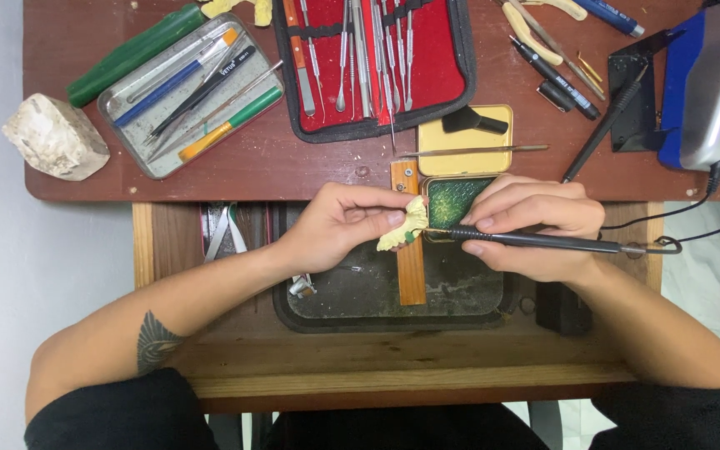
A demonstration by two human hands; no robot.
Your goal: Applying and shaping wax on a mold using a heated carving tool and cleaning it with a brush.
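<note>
Brown workbench [277,167], red case [452,58] of steel tools [368,50]

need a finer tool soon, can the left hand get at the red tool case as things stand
Probably not right away: the left hand is pinching the pale yellow piece. The red tool case lies open just beyond it, with nothing between them.

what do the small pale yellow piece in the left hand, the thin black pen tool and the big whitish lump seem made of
Small pale yellow piece, pinched by the left hand: looks like matte plaster or wax with a green dab; unclear which.
Thin black pen tool in the right hand: apparently matte plastic or rubber grip, corded.
Big whitish lump: rough, chalky, likely stone or plaster.
</note>
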